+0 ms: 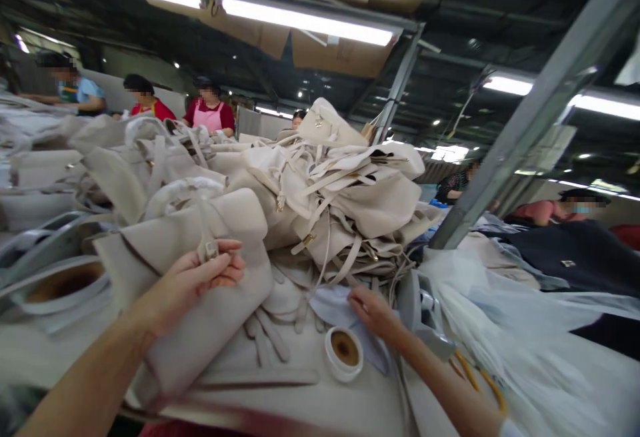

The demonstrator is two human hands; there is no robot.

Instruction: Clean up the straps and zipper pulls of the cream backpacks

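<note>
In the head view, a beige bag (215, 320) lies tilted at the left part of the bench (305, 407), below the left forearm. Its surface is smooth and plain, its flap is rounded at the corner, and a narrow strap (203, 213) with a small metal buckle (211, 250) comes over it. The left hand (215, 269) is half closed, with the thumb and the bent fingers around the buckle. The right hand (370, 307) has its fingers curled at the edge of a pale sheet (333, 303); I cannot tell if it grips this sheet.

Behind both hands, a high pile of beige bags (350, 190) closes the room. At the left, a large tape roll (65, 283) stands close to the bag. At the right, a grey holder (411, 303) and a clear plastic sheet (525, 343) limit the right arm. Loose strap pieces (273, 337) and a small tape roll (345, 349) lie between the arms; the bare surface is mainly in front of them, toward the near edge.
</note>
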